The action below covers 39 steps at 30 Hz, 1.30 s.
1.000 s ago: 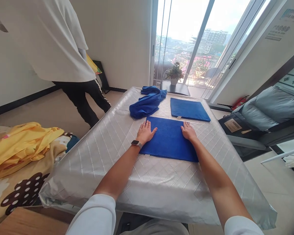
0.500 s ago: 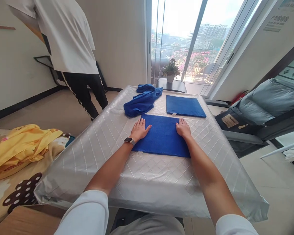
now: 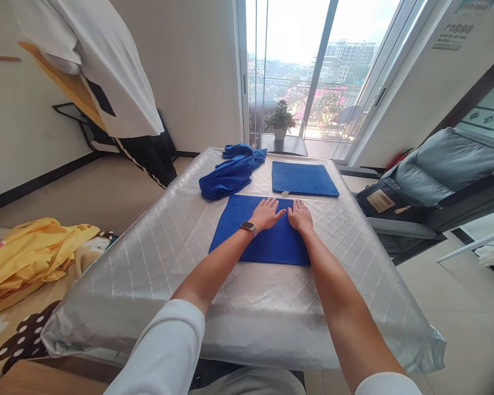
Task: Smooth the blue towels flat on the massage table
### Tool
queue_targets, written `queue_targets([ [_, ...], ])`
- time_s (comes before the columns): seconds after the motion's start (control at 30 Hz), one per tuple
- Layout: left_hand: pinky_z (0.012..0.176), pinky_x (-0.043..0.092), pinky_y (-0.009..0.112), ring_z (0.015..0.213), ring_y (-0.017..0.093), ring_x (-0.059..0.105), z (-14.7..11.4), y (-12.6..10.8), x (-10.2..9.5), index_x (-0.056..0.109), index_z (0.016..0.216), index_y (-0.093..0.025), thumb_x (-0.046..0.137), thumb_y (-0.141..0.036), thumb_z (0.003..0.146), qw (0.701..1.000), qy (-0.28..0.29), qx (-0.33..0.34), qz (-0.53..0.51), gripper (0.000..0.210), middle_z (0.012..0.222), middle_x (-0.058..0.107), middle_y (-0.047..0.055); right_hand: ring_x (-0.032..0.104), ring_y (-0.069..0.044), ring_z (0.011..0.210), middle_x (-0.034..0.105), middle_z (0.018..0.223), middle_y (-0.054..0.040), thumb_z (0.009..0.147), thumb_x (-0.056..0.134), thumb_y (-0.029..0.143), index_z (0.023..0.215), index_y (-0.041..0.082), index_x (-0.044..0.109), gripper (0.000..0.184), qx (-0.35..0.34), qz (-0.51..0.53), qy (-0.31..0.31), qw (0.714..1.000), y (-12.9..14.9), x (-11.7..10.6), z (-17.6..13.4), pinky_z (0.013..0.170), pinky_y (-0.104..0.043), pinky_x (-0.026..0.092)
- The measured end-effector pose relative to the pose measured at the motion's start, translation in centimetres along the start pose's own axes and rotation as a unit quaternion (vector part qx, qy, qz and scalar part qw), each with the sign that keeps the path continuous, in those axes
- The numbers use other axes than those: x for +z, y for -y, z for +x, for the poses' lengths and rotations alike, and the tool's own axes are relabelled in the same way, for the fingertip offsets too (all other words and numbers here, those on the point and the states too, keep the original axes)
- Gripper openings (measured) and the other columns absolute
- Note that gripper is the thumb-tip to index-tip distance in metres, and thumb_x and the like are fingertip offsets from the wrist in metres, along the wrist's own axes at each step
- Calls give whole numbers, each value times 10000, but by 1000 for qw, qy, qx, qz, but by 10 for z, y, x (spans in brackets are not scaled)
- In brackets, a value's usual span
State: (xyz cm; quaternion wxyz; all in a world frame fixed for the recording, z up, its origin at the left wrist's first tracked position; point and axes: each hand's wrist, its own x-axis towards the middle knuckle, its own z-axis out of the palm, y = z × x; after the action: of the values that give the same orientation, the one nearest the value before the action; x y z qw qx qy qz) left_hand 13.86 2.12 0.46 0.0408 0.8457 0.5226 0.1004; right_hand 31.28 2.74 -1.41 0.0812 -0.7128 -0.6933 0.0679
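A blue cloth (image 3: pixel 239 219), folded to a flat rectangle, lies in front of me on the table with its silver quilted cover (image 3: pixel 156 280). My left hand (image 3: pixel 267 214) rests flat near the cloth's far edge, fingers stretched out and thumb apart. Close by on the right, my right hand (image 3: pixel 300 215) lies on the same cloth with its fingers extended, the two thumbs almost meeting. Beyond it is a second folded blue cloth (image 3: pixel 305 178) with a small pale tag. A crumpled blue cloth (image 3: pixel 233 171) sits at the far left of the table.
A person in a white top (image 3: pixel 119 71) stands beyond the table's left side. Yellow fabric (image 3: pixel 37 258) lies on a patterned bedspread at left. A potted plant (image 3: pixel 280 120) stands on a chair by the window. A grey armchair (image 3: pixel 444 181) is on the right.
My left hand has slid right across the cloth from its left edge, close to my right hand. The standing person has turned and leaned. The view has shifted slightly.
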Motion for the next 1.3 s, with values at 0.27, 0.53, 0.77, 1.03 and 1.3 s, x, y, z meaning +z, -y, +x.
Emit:
queue_targets([
  [0.27,1284,170,441,1565,238,255,34,-32,26,374,1593,-149,66,-601,1039,998,21,-18,-60,779,1670,342,106,171,-221,1584,231,1713,-110,1068,200,372,1633,93,263,632,-14,-1,-6,1000,-2,-2,-5,1270,-370,152],
  [0.53,1282,153,463,1570,283,234,-4,76,11,347,1595,-84,128,-643,1028,989,-19,-148,-1,826,1678,301,160,158,-220,1586,208,1717,-111,1068,207,432,1634,72,246,672,4,8,10,1000,3,-5,-3,1276,-373,126],
  [0.77,1277,162,398,1577,278,209,-30,124,7,302,1601,-38,125,-652,1020,979,-29,-203,13,864,1690,255,188,151,-219,1589,202,1718,-109,1066,209,431,1635,66,240,677,6,3,12,1000,3,-6,-3,1278,-368,124],
  [1.03,1270,183,410,1570,286,233,-30,117,5,317,1595,-45,167,-652,1015,978,-41,-204,0,853,1682,270,199,159,-215,1587,208,1717,-106,1063,213,426,1635,74,244,673,10,-15,12,1000,5,-6,-2,1275,-374,142],
  [1.3,1266,201,440,1568,281,242,-31,116,3,341,1598,-96,184,-650,1006,976,-49,-213,-15,826,1680,291,174,184,-223,1580,282,1693,-126,1060,250,337,1615,74,302,616,-4,-66,-37,997,9,-11,-26,1278,-415,83],
])
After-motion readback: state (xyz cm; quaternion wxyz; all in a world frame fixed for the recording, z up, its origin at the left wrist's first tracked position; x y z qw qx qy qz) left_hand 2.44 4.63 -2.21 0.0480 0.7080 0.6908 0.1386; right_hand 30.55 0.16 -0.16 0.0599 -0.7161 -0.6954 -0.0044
